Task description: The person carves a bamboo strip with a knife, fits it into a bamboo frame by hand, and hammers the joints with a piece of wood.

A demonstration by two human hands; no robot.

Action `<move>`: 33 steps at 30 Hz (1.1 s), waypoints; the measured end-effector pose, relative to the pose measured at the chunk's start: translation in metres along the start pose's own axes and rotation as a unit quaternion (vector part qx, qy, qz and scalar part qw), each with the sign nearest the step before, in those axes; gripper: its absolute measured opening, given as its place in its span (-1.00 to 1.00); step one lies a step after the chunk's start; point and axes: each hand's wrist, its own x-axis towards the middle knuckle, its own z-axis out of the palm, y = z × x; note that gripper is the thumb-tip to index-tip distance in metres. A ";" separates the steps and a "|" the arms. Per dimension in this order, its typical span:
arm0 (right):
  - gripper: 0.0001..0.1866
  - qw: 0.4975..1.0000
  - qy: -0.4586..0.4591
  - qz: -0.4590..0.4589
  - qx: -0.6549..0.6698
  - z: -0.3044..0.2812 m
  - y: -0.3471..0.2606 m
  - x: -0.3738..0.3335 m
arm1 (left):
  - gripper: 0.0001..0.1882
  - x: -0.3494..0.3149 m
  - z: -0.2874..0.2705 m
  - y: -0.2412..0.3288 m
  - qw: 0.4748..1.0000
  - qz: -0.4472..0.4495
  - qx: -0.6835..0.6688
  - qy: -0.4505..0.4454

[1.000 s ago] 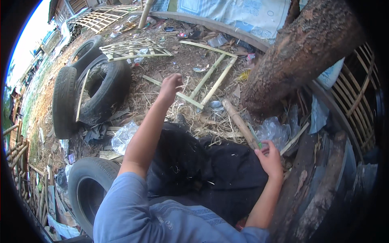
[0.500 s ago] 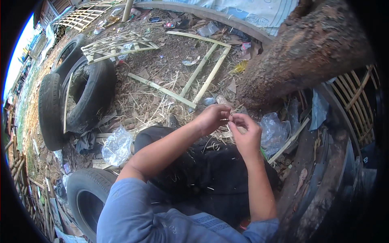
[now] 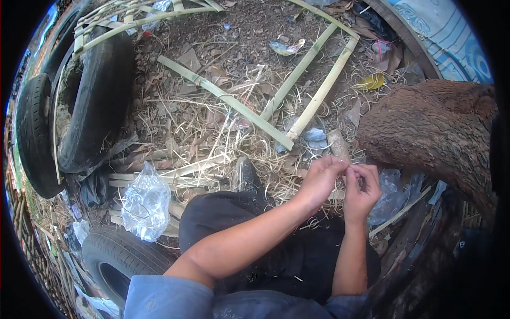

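Round wooden length lies just left of the tree trunk, lower end behind the hands; long axis runs away from the person, far end tipped slightly left. Left hand and right hand are also left of the trunk, thumbs and fingertips drawn in, tips meeting. Can't tell if they're clamped on anything; too small to see. Step in hand looks like fine fingertip work; next move likely calls for a steady two-handed pinch. Clear plastic sits just below the trunk. Further left of it: pale slat frame, open side away from the person, pale shavings strewn around it. Well left of the trunk: crumpled clear bag, then a black tire.
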 end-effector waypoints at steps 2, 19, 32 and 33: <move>-0.93 0.992 0.079 0.015 0.094 0.011 0.014 0.003 | -0.72 -0.001 -0.004 0.009 0.985 0.011 0.173 0.021; -0.85 0.939 -0.284 -0.104 -0.163 0.111 0.022 0.043 | -0.66 -0.070 -0.052 0.151 0.583 0.112 0.785 0.179; -0.87 0.893 -0.336 -0.180 -0.239 0.112 0.011 0.054 | -0.77 0.015 -0.098 0.119 0.622 0.062 0.780 0.046; -0.89 0.892 -0.330 -0.188 -0.244 0.111 0.014 0.054 | -0.76 0.025 -0.096 0.111 0.617 0.038 0.784 0.049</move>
